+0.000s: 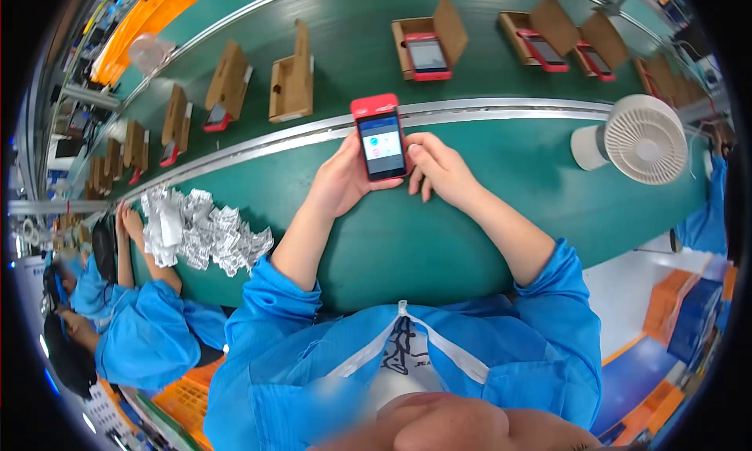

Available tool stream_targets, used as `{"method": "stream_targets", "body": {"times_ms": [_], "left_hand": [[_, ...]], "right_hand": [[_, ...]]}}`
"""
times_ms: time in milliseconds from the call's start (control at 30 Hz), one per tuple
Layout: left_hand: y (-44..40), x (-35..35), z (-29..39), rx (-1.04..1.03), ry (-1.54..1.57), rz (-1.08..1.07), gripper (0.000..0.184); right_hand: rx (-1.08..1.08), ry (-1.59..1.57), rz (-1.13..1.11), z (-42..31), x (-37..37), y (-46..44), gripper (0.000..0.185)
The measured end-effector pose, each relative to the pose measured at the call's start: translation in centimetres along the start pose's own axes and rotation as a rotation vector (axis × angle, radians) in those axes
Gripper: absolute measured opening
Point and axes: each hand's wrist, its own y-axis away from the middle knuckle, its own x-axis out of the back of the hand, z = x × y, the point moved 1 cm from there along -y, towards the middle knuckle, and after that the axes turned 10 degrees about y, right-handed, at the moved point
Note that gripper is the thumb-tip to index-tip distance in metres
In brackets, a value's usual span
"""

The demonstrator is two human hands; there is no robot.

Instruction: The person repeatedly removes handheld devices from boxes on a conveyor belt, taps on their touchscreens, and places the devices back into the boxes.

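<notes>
A red handheld device (pixel 381 141) with a lit screen is held upright over the green table, near the metal rail. My left hand (pixel 341 177) is wrapped round its left side and lower edge. Beside its right edge is my right hand (pixel 440 169), with fingers curled and the fingertips close to or touching the case. The screen shows a white panel with small blue and red icons. Beyond the rail, an open cardboard box (pixel 291 90) appears to hold no device, while another box (pixel 399 47) holds a similar red device (pixel 427 55).
A pile of crumpled printed wrappers (pixel 200 228) lies at the left. A white fan (pixel 646 139) stands at the right. More open boxes (pixel 227 79) line the surface beyond the metal rail (pixel 501 108). Co-workers in blue (pixel 149 337) sit at the far left.
</notes>
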Motion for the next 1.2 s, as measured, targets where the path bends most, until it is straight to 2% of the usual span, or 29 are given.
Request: {"method": "stream_targets", "body": {"times_ms": [300, 667, 1000, 1200], "left_hand": [[0.2, 0.6, 0.0, 0.073, -0.065, -0.046, 0.050], [0.8, 1.3, -0.2, 0.118, -0.200, -0.067, 0.062], [1.1, 1.0, 0.2, 0.107, -0.237, -0.047, 0.062], [1.1, 0.7, 0.7, 0.110, -0.252, -0.084, 0.077]], "right_hand": [[-0.042, 0.011, 0.000, 0.2, 0.1, 0.0, 0.043], [-0.104, -0.017, 0.123, -0.4, -1.0, -0.3, 0.039], [-0.045, -0.046, 0.051, 0.1, -1.1, -0.2, 0.041], [-0.043, -0.029, 0.049, -0.5, -1.0, -0.2, 0.040]]}}
